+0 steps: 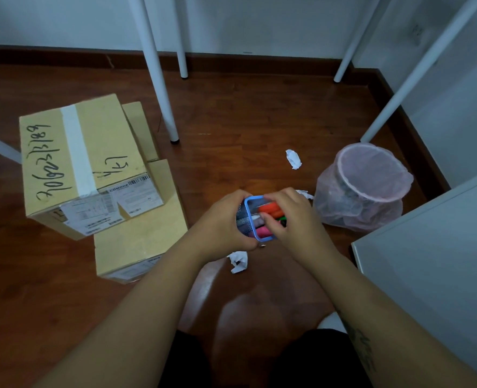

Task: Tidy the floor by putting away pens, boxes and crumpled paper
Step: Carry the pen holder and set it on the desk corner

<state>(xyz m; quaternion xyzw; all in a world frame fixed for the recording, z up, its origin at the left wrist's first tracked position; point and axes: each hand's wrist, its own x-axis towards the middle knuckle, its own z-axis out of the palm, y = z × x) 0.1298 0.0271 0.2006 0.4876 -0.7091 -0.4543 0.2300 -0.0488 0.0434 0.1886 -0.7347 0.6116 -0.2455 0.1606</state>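
Three cardboard boxes sit stacked on the wooden floor, well to the left of the pen holder. Largest of them is the taped box on top, with handwriting on its lid. To the right of the pen holder stands a bin lined with a pink bag, near but apart from it. The left hand wraps around the left side of the blue mesh pen holder, closed on it and keeping it above the floor. The right hand reaches over its open top, fingers pinched on the pens inside, orange, pink and green ones among them. One crumpled paper lies beyond the pen holder, another just below it, and a third peeks out from behind the right hand.
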